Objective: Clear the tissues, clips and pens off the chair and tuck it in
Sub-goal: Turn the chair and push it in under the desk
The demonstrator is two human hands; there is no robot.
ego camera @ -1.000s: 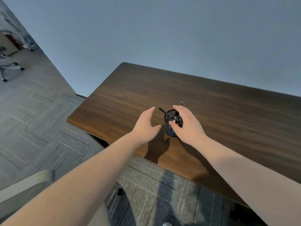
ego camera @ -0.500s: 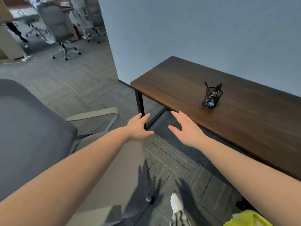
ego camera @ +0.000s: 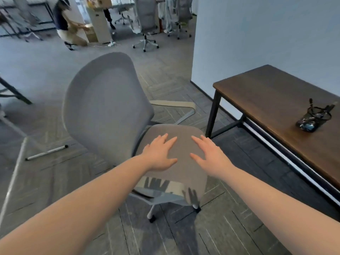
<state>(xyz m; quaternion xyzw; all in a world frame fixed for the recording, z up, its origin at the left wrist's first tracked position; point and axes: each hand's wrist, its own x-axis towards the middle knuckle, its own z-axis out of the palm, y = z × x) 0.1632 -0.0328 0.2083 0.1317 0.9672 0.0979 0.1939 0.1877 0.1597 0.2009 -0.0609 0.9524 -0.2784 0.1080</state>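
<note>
Below me, over the chair's seat point(ego camera: 176, 150), I see both hands spread flat with fingers apart and nothing in them. My left hand point(ego camera: 159, 157) hangs over the seat's left half, close to where the backrest point(ego camera: 104, 105) rises; my right hand point(ego camera: 208, 157) is over the right half, nearer the desk side. Whether the palms actually press on the cushion or float just above it I cannot tell. The seat fabric between and around the hands looks bare and grey. Under the seat, the chair point(ego camera: 128, 126) stands on its wheeled base point(ego camera: 165, 201) on the patterned carpet point(ego camera: 73, 181), turned so its back faces left and away from the desk point(ego camera: 276, 100). To the right, well apart from the hands, the dark wooden desk carries a mesh pen cup point(ego camera: 313, 119) with pens point(ego camera: 311, 104) sticking out. Beyond the chair, more office chairs point(ego camera: 145, 19) stand further back, and a person point(ego camera: 64, 24) crouches by a pale cabinet point(ego camera: 98, 23).
</note>
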